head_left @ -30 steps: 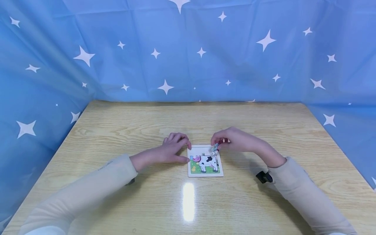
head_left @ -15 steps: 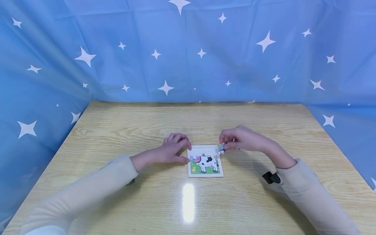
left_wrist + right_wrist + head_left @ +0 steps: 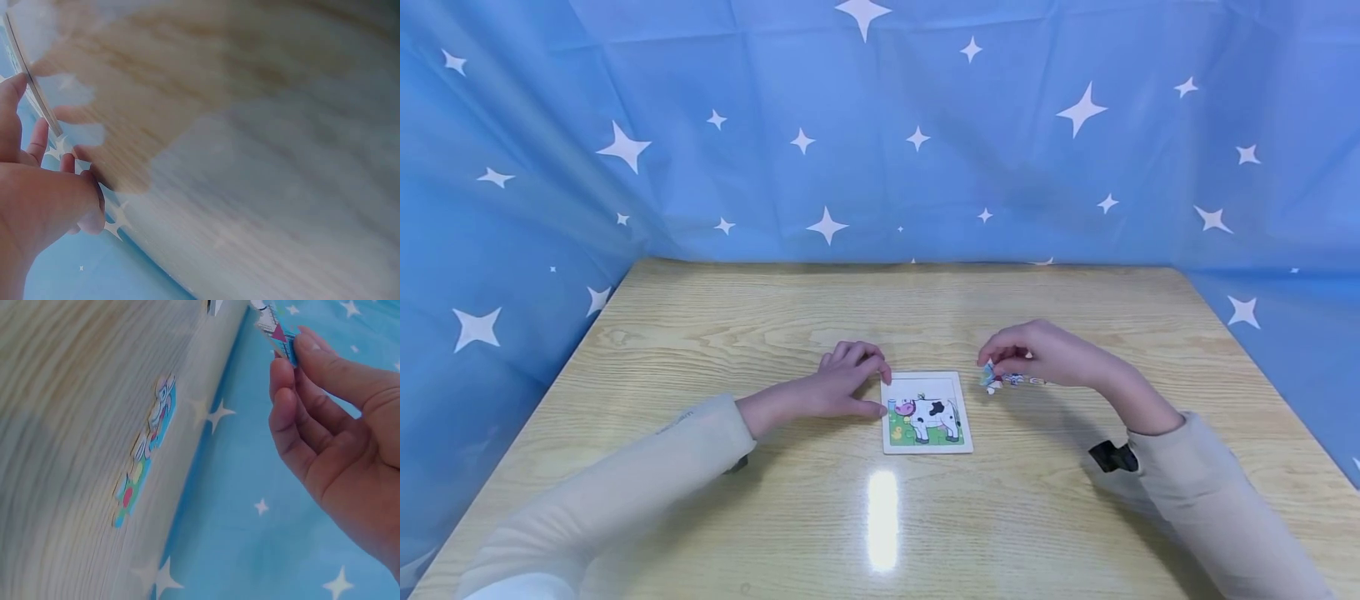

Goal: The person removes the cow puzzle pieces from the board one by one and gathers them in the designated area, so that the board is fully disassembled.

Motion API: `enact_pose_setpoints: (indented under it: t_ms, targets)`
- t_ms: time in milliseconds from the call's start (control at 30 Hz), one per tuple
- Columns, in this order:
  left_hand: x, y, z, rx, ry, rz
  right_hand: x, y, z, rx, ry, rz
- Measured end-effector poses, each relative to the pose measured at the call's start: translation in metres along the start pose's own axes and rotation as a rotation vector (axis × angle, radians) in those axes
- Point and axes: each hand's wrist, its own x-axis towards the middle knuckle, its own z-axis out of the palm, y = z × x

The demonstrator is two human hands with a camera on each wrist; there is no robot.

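A small square puzzle board with a white rim lies mid-table, showing a cow picture across its lower part. Its upper part is bare white. My left hand rests with thumb and a fingertip at the board's left edge, fingers spread and relaxed; the left wrist view shows fingers along that edge. To the right of the board, my right hand pinches a jigsaw piece between thumb and fingers. In the right wrist view this piece has blue, white and red print and is held above the table.
Loose jigsaw pieces lie on the wooden table under and beside the right hand. A blue star-patterned cloth hangs behind and at both sides of the table. A bright light reflection shows on the tabletop in front of the board.
My right hand has moved right, from the board's upper right corner to beside the loose pieces, still pinching the jigsaw piece. The left hand stays at the board's edge.
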Motion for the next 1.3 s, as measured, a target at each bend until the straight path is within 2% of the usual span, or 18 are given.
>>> enact_pose_setpoints:
  t_ms: [500,800,1300]
  targets:
    - [0.0,0.001,0.0,0.007,-0.001,-0.001,-0.022,0.015,-0.009,-0.004,0.027,0.039]
    - [0.0,0.001,0.0,0.012,0.003,-0.001,-0.031,0.02,-0.016,-0.006,0.012,0.137]
    - [0.0,0.001,-0.002,-0.001,-0.003,0.002,-0.048,0.031,-0.024,-0.044,0.005,0.244]
